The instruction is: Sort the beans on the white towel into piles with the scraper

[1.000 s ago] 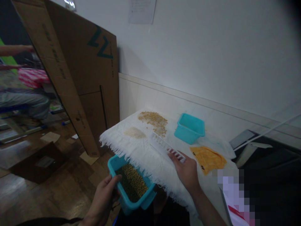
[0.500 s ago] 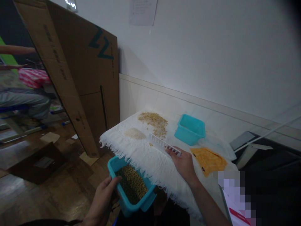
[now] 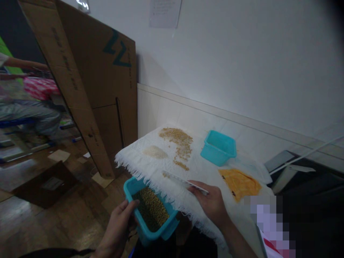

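My left hand [image 3: 118,224] grips the near-left rim of a turquoise plastic bin [image 3: 152,235], thumb over the edge. Yellow soybeans [image 3: 154,204] and small dark green beans [image 3: 143,211] lie in this bin, which sits just below the table's fringed edge. In my right hand [image 3: 211,202] is a white slotted plastic strip [image 3: 178,180], held low over the white cloth [image 3: 150,172] with a few beans at its far end. Beyond the strip are a short row of soybeans [image 3: 181,165], a wider spread of soybeans [image 3: 176,137] and a pale grain pile [image 3: 154,152].
A second turquoise bin [image 3: 219,148] stands at the back of the table, near an orange-yellow cloth [image 3: 240,183]. A tall cardboard box [image 3: 107,89] rises on the left. Behind it, a person's arm [image 3: 27,63] shows. The wall [image 3: 228,71] bounds the far side.
My right hand has drawn the strip nearer to the fringed edge and tilted it flatter. A short row of soybeans now shows behind it. My left hand keeps its grip on the bin.
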Demonstrator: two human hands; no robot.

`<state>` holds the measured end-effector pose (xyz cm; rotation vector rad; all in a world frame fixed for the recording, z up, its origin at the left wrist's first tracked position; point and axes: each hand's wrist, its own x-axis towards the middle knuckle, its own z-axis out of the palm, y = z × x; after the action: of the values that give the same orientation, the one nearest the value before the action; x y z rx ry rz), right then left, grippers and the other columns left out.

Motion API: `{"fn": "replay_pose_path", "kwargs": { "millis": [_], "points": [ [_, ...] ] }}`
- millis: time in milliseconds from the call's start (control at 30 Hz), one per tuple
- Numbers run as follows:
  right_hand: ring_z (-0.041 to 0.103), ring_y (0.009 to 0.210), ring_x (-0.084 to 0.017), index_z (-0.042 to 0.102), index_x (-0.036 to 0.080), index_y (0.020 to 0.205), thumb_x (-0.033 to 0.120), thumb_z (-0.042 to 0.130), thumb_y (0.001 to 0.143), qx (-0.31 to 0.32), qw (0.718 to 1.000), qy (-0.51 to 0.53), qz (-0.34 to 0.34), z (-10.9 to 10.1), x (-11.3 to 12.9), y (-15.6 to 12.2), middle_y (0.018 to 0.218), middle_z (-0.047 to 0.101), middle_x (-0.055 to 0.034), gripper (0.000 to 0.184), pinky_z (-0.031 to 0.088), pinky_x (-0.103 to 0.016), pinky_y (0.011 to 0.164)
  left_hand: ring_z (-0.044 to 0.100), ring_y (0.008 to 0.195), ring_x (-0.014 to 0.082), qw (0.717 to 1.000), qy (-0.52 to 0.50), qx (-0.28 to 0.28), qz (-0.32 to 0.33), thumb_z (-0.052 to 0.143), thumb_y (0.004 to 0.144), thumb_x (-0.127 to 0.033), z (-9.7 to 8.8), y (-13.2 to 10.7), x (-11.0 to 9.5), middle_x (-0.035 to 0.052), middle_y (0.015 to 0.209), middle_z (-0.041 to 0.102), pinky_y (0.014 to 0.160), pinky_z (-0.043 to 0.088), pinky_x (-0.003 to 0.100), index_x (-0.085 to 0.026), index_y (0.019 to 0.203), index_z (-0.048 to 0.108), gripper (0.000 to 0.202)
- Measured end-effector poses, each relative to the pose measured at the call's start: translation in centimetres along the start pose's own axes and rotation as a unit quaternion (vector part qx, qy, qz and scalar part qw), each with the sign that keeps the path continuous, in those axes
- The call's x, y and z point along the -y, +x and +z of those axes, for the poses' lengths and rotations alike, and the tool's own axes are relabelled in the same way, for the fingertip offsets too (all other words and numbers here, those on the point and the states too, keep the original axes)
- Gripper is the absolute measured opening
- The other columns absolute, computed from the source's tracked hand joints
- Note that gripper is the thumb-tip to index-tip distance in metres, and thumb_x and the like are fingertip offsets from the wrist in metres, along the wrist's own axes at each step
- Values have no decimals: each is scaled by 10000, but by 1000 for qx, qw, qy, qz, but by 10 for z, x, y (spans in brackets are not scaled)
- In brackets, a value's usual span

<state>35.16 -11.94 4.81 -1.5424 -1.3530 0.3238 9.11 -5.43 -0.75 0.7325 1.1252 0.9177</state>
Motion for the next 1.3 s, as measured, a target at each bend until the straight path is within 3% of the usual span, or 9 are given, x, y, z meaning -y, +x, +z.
{"fn": "replay_pose_path", "kwargs": {
  "millis": [200, 300, 400, 533, 1033, 1200, 1300],
  "points": [
    [772, 806, -207, 811, 284, 931, 328, 676, 838, 54, 998, 16, -16, 2, 19, -19, 906, 793, -2, 170, 620, -260, 742, 359, 382, 58, 1000, 10, -4, -1, 781, 663, -443, -2, 2, 3, -82, 430, 477, 386, 271, 179, -199, 573, 564, 339],
    [769, 765, -221, 810, 247, 927, 389, 659, 849, -4, 999, -33, -1, 0, 17, -5, 868, 797, -31, 222, 611, -277, 716, 382, 390, 62, 1000, 11, 1, 4, 774, 670, -436, -1, 1, 3, -80, 441, 491, 387, 287, 175, -201, 583, 570, 324],
    [736, 620, -224, 800, 178, 926, 467, 631, 861, -94, 989, -113, 29, -3, 9, 20, 741, 784, -62, 341, 566, -273, 581, 380, 380, 68, 1000, 19, -11, 5, 777, 642, -434, 2, -1, 1, -82, 425, 470, 370, 291, 180, -208, 554, 551, 332],
    [727, 636, -235, 782, 149, 880, 510, 579, 891, -124, 977, -170, 34, -2, 2, 41, 736, 775, -94, 415, 508, -270, 554, 396, 388, 70, 1000, 20, -9, 6, 784, 622, -418, 5, -4, -5, -68, 435, 480, 370, 304, 182, -197, 555, 576, 311],
    [714, 637, -239, 745, 160, 776, 542, 580, 881, -127, 975, -180, 40, 1, -4, 39, 676, 753, -85, 430, 470, -274, 561, 469, 441, 92, 1000, 11, -20, -9, 797, 633, -416, 1, -4, -4, -53, 502, 553, 441, 412, 202, -197, 620, 619, 282],
    [710, 619, -223, 764, 159, 823, 540, 588, 879, -103, 981, -155, 49, 1, -6, 37, 685, 760, -72, 424, 474, -258, 535, 356, 386, 64, 1000, 15, -24, 2, 782, 638, -416, 3, -3, -3, -89, 432, 441, 364, 278, 176, -201, 555, 571, 312],
    [720, 640, -221, 777, 160, 902, 522, 604, 873, -97, 984, -141, 45, 0, -6, 37, 735, 776, -71, 402, 492, -256, 548, 370, 392, 69, 1000, 20, -19, 12, 776, 654, -420, 2, -1, -2, -83, 439, 459, 371, 285, 180, -205, 554, 552, 326]
  ]
}}
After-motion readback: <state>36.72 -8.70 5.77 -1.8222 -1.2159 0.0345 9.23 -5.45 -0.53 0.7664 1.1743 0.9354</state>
